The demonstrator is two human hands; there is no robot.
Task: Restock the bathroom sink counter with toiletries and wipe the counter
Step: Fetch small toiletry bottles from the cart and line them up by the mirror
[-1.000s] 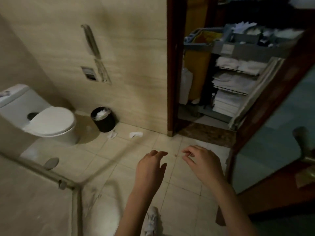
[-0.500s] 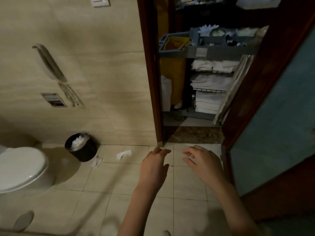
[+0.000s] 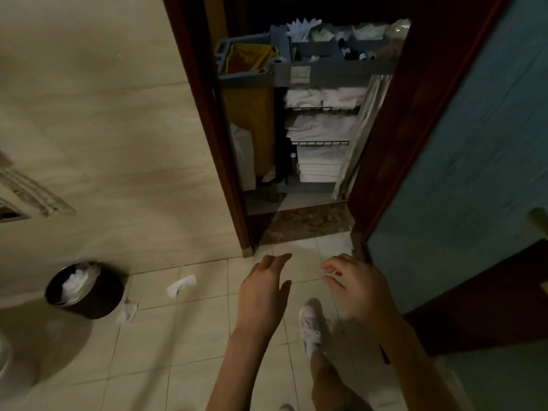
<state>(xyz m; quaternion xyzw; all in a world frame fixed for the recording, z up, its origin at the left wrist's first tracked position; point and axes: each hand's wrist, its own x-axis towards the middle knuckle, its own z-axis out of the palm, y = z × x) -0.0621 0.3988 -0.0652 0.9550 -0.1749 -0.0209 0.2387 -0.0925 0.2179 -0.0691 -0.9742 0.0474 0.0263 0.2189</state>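
Observation:
A grey housekeeping cart [image 3: 305, 74] stands just outside the bathroom doorway. Its top tray holds small toiletry items and packets [image 3: 353, 53], too dim to tell apart. Folded white towels [image 3: 321, 97] fill its wire shelves, and a yellow bag [image 3: 249, 114] hangs on its left side. My left hand [image 3: 262, 292] and my right hand [image 3: 355, 287] hover over the tiled floor in front of the doorway, fingers loosely bent, holding nothing. The sink counter is out of view.
A dark wooden door frame [image 3: 207, 123] and an open door [image 3: 462, 161] border the doorway. A black waste bin [image 3: 86, 292] with white paper stands by the wall, paper scraps [image 3: 181, 284] lie on the tiles. My white shoe [image 3: 310, 327] steps forward.
The view has swung right and moved closer to the doorway; the toilet has slid out of view, the cart looks larger, and a shoe has come into view. Both hands stay empty.

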